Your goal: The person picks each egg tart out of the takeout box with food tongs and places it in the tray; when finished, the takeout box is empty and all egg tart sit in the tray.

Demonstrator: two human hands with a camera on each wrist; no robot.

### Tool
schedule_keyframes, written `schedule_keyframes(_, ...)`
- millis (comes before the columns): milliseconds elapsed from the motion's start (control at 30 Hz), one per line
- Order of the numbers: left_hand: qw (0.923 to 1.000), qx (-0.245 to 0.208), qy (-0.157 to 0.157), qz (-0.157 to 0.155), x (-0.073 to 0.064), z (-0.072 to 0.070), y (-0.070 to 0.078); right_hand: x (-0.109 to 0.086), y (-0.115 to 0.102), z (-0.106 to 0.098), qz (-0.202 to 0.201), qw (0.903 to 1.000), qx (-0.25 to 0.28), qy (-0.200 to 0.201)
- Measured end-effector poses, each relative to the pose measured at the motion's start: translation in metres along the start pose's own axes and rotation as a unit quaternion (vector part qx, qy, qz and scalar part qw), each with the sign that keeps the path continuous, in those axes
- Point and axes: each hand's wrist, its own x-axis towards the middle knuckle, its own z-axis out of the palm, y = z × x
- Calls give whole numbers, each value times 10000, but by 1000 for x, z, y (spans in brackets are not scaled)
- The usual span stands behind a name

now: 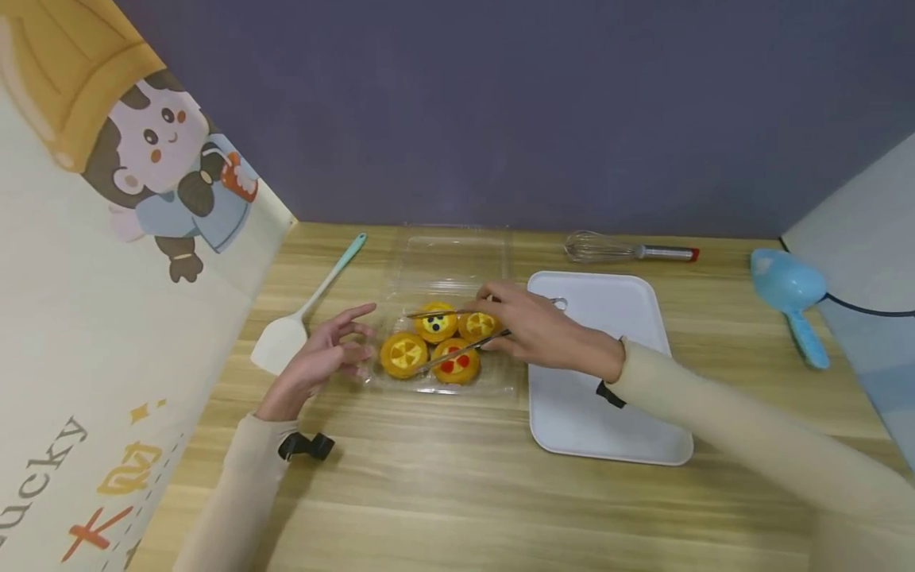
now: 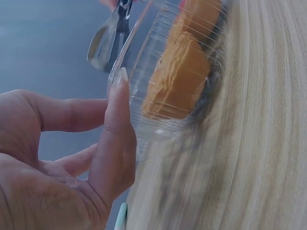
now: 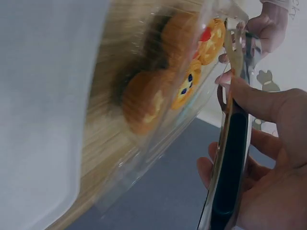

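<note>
My right hand [image 1: 536, 330] holds metal food tongs [image 3: 235, 124] with dark green grips. Their two arms stand spread over fruit tarts in a clear hinged plastic box [image 1: 500, 381], lid laid back. The far arm crosses the blueberry tart [image 1: 438, 327]. The near arm passes over the tart with red pieces [image 1: 450, 369] and reaches the tart with orange-yellow pieces [image 1: 402, 357] at front left. Another orange-yellow tart [image 1: 477, 324] sits beneath the right fingers. My left hand [image 1: 322, 357] is at the box's left side, fingers extended, a fingertip right at the rim in the left wrist view.
A white tray [image 1: 608, 429] lies right of the box, under my right forearm. Behind it is a whisk [image 1: 629, 251]. A white spatula [image 1: 282, 342] with a mint handle lies at left, near the wall. A blue scoop-shaped thing [image 1: 789, 290] with a black cord beside it is far right.
</note>
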Motion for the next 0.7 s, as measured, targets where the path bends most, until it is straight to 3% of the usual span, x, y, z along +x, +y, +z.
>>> schedule_keyframes(400,10000,-87,22,26,2,0,-2,33,-10,5,-336,9981,-91,-515)
schedule_keyframes(700,10000,-88,43,1,2,-1,-3,45,-14,10,-403,9946,-595,-743)
